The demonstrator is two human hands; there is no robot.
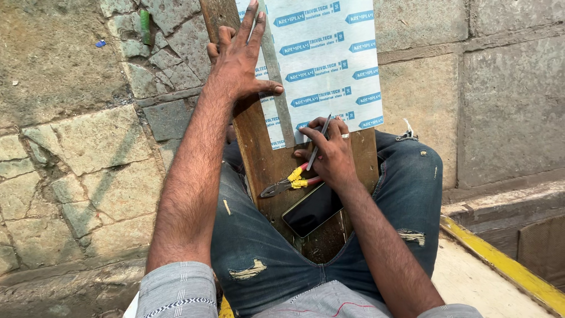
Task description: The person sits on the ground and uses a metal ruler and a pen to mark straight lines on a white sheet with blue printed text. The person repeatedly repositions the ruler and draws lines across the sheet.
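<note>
A brown wooden board [268,159] lies across my lap on my jeans. On it rests a white sheet [329,65] printed with blue labels. A grey metal ruler [275,79] lies along the sheet's left side, and my left hand [238,56] presses flat on it with fingers spread. My right hand [332,153] grips a thin grey blade [318,144] like a pen, its tip at the sheet's lower edge beside the ruler. Pliers [291,182] with red and yellow handles lie on the board just under my right hand.
A dark phone [312,211] lies face up on the board near my body. Cracked stone paving [76,153] spreads to the left, with a small green spring [145,26] on it. A yellow-edged ledge [500,262] runs at the lower right.
</note>
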